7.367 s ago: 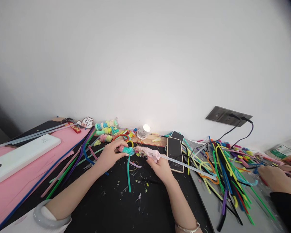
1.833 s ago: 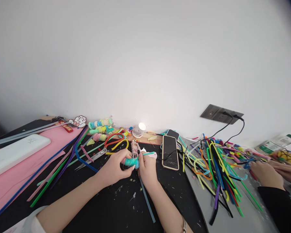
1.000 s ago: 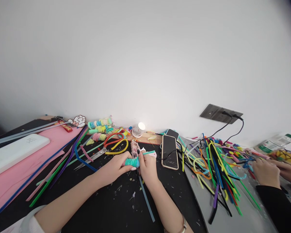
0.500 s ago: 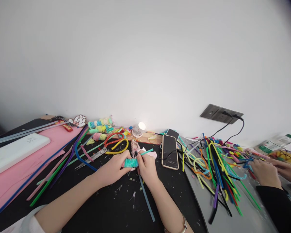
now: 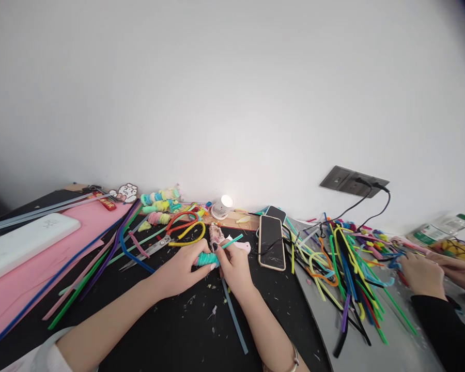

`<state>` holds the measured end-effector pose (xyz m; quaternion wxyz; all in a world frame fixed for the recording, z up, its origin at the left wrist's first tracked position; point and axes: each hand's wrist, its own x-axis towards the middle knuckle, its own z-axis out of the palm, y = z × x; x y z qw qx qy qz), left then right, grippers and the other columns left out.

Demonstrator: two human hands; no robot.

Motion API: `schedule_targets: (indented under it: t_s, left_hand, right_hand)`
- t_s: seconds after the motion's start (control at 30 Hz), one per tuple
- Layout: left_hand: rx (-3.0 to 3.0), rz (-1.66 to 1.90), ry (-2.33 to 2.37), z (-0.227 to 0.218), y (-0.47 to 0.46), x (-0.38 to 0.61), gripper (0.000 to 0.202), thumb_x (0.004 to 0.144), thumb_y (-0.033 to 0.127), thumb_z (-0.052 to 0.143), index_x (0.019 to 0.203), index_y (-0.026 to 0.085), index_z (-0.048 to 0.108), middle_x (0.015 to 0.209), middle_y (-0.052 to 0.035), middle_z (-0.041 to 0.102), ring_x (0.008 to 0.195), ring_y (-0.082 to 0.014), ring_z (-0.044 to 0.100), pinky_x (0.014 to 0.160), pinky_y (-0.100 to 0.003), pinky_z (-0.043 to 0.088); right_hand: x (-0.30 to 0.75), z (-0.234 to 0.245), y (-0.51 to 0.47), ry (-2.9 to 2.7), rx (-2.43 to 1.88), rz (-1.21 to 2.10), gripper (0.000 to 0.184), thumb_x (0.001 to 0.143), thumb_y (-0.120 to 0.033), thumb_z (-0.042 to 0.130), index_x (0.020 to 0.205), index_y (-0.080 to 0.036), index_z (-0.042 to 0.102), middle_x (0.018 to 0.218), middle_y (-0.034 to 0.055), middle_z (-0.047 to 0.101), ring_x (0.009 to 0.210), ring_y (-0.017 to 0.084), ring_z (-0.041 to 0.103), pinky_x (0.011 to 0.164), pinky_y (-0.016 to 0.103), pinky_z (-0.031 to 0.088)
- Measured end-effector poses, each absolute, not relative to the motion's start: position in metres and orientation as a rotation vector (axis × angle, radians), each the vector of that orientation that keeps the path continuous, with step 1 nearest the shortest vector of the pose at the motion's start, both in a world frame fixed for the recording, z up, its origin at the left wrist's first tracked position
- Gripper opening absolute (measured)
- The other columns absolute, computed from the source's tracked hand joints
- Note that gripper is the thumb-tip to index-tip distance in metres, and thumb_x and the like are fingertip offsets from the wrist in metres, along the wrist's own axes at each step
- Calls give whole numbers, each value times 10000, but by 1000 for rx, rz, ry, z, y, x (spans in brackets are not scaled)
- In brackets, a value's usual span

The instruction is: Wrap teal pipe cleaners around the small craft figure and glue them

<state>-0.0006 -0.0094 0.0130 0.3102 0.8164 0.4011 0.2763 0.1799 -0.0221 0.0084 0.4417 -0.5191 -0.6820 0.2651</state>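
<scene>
My left hand [image 5: 180,271] is closed around a teal coil of wound pipe cleaner [image 5: 206,259], its thumb along the near side. My right hand [image 5: 234,266] pinches beside the coil's right end, and a straight light-green pipe cleaner end [image 5: 233,241] sticks out above its fingers. Just past the fingers lies a pinkish, crusted object [image 5: 216,233] whose kind I cannot make out. A pale pink piece [image 5: 243,247] shows behind my right hand, partly hidden by it. From below that hand a grey translucent stick [image 5: 235,321] runs toward the table's front.
Scissors with red handles [image 5: 178,223] lie left of my hands, near finished pipe-cleaner coils [image 5: 159,196]. A white cup [image 5: 222,206] stands by the wall. Right are a phone [image 5: 272,243], loose pipe cleaners [image 5: 352,268] and another person's hands [image 5: 424,276].
The light-green end has tipped slightly left and up, and my fingers have shifted a little on the teal coil. The other person's hands have moved slightly.
</scene>
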Motion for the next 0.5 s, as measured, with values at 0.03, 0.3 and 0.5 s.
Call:
schedule_targets:
  t_s: [0.03,0.3,0.5]
  left_hand:
    - [2154,728,1061,13,-9,-1,185,933,388,539,856,244,452,787,32,504,704,-183,481,665,-304,392]
    - [2158,684,1084,14,-9,-1,187,933,415,540,902,242,475,836,15,530,733,-198,498,685,-315,405]
    - [2149,717,1083,13,-8,-1,183,940,398,529,870,244,461,802,22,520,719,-195,508,678,-312,406]
  right_hand:
    - [180,9,-22,-1685,-1295,630,221,945,-335,513,764,-222,571,532,-50,516,467,141,498,492,242,350]
    - [181,9,-19,-1647,-1312,473,113,879,-305,550,821,-211,578,684,-11,598,558,145,519,555,246,401]
    - [181,8,-20,-1631,-1287,467,106,883,-295,549,827,-210,580,728,11,635,572,146,541,551,247,418]
